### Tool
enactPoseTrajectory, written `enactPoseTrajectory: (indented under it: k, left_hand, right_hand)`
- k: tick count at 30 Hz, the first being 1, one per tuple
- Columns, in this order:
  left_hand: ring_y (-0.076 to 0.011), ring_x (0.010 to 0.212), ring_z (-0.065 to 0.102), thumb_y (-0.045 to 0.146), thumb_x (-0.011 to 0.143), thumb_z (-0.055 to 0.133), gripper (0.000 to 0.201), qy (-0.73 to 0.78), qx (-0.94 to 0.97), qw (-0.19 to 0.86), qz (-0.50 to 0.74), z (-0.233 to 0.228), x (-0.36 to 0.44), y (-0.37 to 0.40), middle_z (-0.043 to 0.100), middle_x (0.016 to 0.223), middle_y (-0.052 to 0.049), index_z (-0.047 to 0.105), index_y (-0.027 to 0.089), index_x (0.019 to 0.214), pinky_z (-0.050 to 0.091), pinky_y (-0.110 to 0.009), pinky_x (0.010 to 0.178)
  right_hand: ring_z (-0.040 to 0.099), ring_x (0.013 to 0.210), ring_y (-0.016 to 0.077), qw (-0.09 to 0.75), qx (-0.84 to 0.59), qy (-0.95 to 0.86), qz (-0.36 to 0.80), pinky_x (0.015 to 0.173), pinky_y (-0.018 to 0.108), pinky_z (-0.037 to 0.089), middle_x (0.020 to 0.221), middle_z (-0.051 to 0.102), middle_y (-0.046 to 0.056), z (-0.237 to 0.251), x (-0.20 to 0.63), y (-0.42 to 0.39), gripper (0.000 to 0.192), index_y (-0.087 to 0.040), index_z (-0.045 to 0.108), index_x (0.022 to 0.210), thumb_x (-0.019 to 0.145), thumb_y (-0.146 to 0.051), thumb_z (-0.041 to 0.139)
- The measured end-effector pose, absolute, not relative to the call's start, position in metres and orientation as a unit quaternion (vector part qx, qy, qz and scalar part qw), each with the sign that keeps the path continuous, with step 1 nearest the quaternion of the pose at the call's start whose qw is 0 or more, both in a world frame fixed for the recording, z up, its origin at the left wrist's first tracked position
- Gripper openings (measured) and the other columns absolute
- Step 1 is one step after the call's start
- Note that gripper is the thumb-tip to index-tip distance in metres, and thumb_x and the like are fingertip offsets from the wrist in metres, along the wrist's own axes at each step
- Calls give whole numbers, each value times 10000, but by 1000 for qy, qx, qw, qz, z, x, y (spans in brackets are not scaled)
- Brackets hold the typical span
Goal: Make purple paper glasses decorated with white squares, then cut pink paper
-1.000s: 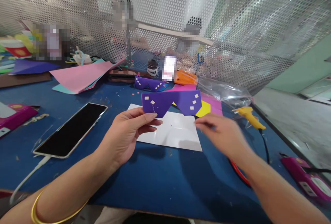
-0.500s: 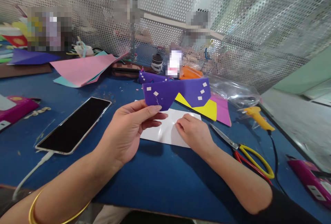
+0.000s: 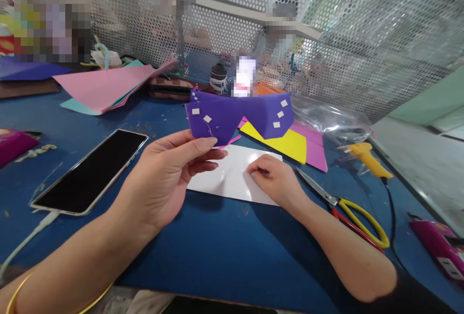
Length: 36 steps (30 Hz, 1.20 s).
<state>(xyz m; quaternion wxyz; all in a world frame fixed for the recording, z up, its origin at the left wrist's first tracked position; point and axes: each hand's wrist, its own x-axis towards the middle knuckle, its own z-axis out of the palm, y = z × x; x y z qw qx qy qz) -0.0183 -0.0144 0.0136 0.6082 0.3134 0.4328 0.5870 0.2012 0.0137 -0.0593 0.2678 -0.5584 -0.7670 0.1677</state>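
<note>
My left hand (image 3: 170, 173) pinches a purple cutout (image 3: 237, 116), shaped like a glasses front or eye mask, at its lower left corner between thumb and fingers. Small white squares sit on both ends of its face, and a thin glue-like strand hangs at the left side. Below it, a white sheet (image 3: 232, 173) lies on the blue table. My right hand (image 3: 273, 178) rests over this sheet's right part, fingers curled and fingertips together; whatever they may hold is too small to make out. Behind the cutout, another purple piece with white squares (image 3: 195, 95) partly shows.
Scissors (image 3: 333, 201) and a yellow glue gun (image 3: 368, 159) lie to the right. Yellow (image 3: 279, 142) and pink-purple (image 3: 313, 147) sheets lie behind the white one. Left are a plugged-in phone (image 3: 92, 171) and pink sheets (image 3: 105, 84). A perforated metal screen (image 3: 137, 19) stands behind.
The view has shifted slightly. The purple cutout in my left hand appears a little farther left and higher, showing a pink strip behind it. My right hand stays over the white sheet.
</note>
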Motion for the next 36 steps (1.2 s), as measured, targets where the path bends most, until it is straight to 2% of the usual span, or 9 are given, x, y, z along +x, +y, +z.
enactPoseTrajectory:
  k: [9,15,20,25,29,32,36]
  left_hand:
    - [-104,607,693,146,651,800,83,453,288,595,599,18,-17,-15,728,637,31,746,203,623,558,-146,583]
    - [-117,642,707,152,667,793,110,461,292,581,604,18,-16,-13,715,627,37,731,219,605,553,-146,578]
    - [-119,667,710,163,674,795,84,472,297,583,591,17,-17,-14,743,680,23,745,220,640,561,-151,600]
    - [-104,643,700,171,670,812,85,459,298,595,589,15,-17,-15,746,693,31,749,219,640,554,-138,590]
    - [-103,630,697,154,686,797,95,455,297,604,584,14,-17,-15,742,684,30,748,218,636,554,-145,590]
    - [-100,617,694,142,695,788,114,452,293,610,582,13,-17,-15,733,660,39,746,226,629,549,-148,587]
    - [-96,622,694,147,694,792,90,449,304,608,580,11,-16,-14,730,654,35,754,214,647,530,-139,579]
  right_hand:
    - [634,761,159,310,-578,-724,214,708,324,502,852,697,31,-59,213,21,165,-224,710,835,785,-154,569]
    - [641,745,151,282,-552,-748,235,710,323,513,820,704,14,-53,220,22,100,-222,707,788,772,-149,640]
    - [642,740,119,253,-509,-788,236,691,269,518,841,693,-5,-52,216,17,82,-231,714,803,810,-171,659]
    - [605,782,151,213,-459,-846,168,673,297,456,928,674,46,-50,212,6,158,-212,727,848,889,-243,577]
    - [553,770,187,191,-441,-865,143,612,322,371,868,658,86,-47,209,0,230,-173,694,763,896,-220,512]
    - [546,785,195,210,-450,-853,160,615,327,358,839,644,86,-49,207,0,202,-169,680,735,867,-204,530]
    - [556,768,167,288,-488,-793,226,675,331,417,867,644,64,-51,205,4,135,-182,683,758,833,-240,586]
